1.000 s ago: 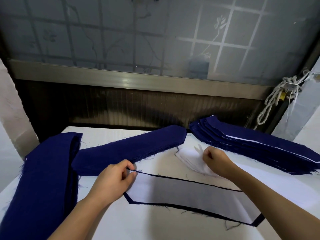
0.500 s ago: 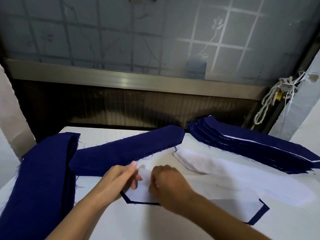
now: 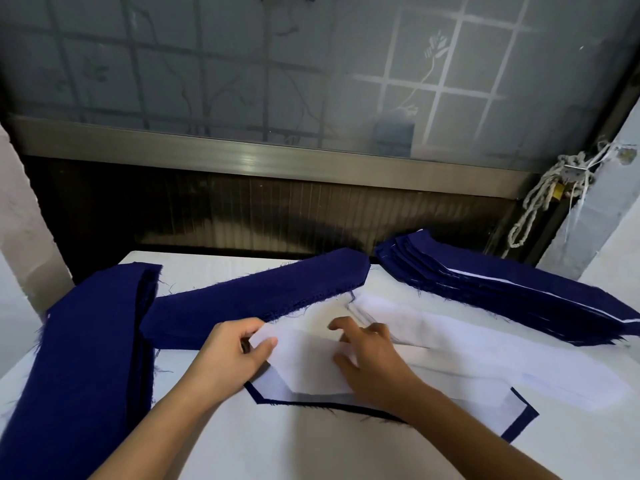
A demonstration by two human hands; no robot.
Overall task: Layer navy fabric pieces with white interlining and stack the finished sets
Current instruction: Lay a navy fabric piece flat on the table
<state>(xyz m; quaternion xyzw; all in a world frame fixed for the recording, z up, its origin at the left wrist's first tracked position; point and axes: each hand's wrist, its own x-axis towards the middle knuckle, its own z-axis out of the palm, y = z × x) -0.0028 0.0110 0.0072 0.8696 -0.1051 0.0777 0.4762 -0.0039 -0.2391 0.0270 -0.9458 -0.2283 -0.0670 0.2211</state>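
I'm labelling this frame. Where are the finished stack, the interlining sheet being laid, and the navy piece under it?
finished stack (image 3: 519, 285): head view, top navy layer, mid-length.
interlining sheet (image 3: 311, 368): head view, flat area near its left end.
navy piece (image 3: 529, 412): head view, exposed right corner.

Table (image 3: 311, 448) layout was basically this: one fabric pile (image 3: 86, 358) ran down the left of the frame, another pile (image 3: 256, 296) lay across the centre and the finished stack (image 3: 502, 292) sat at right. The interlining (image 3: 502, 351) lay just below that stack. Lower centre was a set (image 3: 304, 372) with the left hand (image 3: 232, 362) and right hand (image 3: 367, 365) on it.
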